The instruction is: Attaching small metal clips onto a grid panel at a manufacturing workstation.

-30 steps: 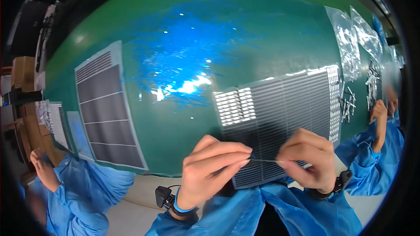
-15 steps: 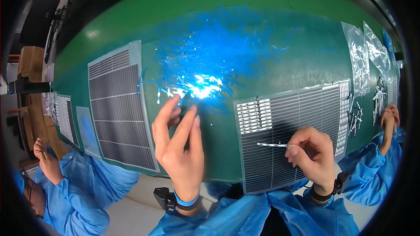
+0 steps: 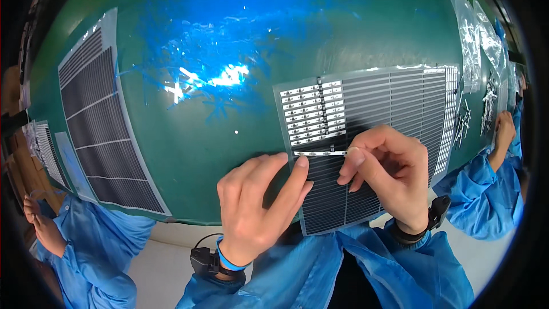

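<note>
Between thumb and forefinger, my right hand [image 3: 392, 171] pinches one end of a thin white strip with small dark parts [image 3: 320, 153]. The strip lies level over a dark lined sheet [image 3: 326, 206], just below a stack of similar white strips [image 3: 311, 114] set in rows there. Whether it touches the sheet I cannot tell. My left hand [image 3: 257, 200] is by the strip's left end at the sheet's left edge, fingers apart. Its thumb tip is close to that end, with no clear grip on it. More white strips [image 3: 446, 120] line the sheet's right side.
Shiny white and blue film scraps [image 3: 223, 74] lie scattered on the green table [image 3: 189, 154]. Another dark lined sheet [image 3: 106, 126] is on the left. Clear plastic bags [image 3: 470, 51] and loose strips [image 3: 462, 126] are at right. Co-workers in blue sleeves [image 3: 477, 194] sit either side.
My left hand has come down from the bright scraps to the sheet's left edge. The right hand has carried the strip up and left, below the stacked strips. The view has shifted.
</note>
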Tool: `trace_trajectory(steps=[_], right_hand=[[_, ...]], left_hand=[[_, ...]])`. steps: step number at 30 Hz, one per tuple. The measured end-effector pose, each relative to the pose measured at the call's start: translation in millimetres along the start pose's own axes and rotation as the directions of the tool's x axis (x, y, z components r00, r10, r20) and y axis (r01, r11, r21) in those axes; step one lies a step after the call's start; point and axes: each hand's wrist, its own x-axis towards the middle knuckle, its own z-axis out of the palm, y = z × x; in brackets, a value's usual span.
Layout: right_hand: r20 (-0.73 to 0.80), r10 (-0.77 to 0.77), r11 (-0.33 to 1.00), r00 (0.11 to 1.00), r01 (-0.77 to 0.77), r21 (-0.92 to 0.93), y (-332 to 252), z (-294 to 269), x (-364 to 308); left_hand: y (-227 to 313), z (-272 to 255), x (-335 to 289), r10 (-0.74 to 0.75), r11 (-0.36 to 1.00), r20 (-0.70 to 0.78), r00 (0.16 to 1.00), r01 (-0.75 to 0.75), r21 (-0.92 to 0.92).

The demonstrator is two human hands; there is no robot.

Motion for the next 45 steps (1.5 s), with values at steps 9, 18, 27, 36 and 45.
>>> trace_trajectory(steps=[9,18,27,36,45], right_hand=[[-0.012,0.006,0.997,1.000,-0.006,-0.080,-4.1,8.4,2.6],[-0.036,-0.007,0.996,0.999,0.003,-0.092,-0.7,7.9,2.7],[-0.080,-0.120,0.958,0.990,0.094,-0.270,3.8,10.9,3.7],[-0.079,-0.237,0.870,0.968,0.175,-0.461,3.9,10.3,3.8],[-0.595,-0.147,0.918,0.790,-0.115,-0.380,-16.7,-79.3,-33.3]], left_hand=[[-4.3,1.6,-2.2,0.002,1.000,-0.035,0.999,-0.002,-0.011],[-2.8,6.9,-2.3,0.011,0.999,-0.066,0.998,-0.013,-0.032],[5.2,9.4,1.7,0.074,0.990,-0.025,0.997,-0.070,0.124],[35.1,21.9,2.3,-0.065,0.925,0.037,0.997,0.046,0.376],[50.8,23.7,7.7,-0.107,0.909,0.090,0.990,0.060,0.413]])
